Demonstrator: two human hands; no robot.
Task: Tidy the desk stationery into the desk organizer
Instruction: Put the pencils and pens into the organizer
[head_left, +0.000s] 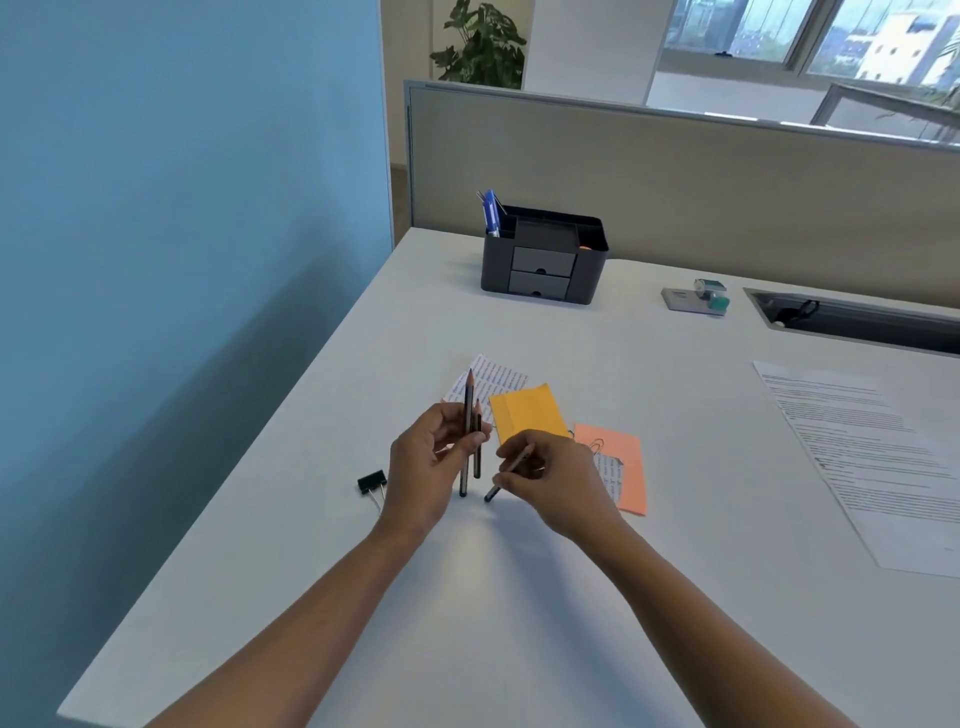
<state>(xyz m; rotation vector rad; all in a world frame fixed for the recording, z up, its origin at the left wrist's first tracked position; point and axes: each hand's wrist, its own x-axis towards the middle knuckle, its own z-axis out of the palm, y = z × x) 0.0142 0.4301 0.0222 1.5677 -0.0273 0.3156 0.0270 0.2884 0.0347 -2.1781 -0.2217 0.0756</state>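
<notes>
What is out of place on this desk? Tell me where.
Nothing is spilled or broken. Loose things lie outside the organizer: a binder clip beside the left hand, and three notes lying askew near the right hand, a paper clip on the orange one. The printed sheet at right sits crooked too.

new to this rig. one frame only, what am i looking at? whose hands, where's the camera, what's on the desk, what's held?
There is no robot here. These are a person's bare hands, filmed by one wide-angle camera worn on the head and looking down. The left hand holds two pencils upright, and the right hand pinches a third pencil. On the desk lie a binder clip, a yellow note, a pink note with a paper clip on it, and a printed sheet. The organizer at the back holds blue pens.
</notes>
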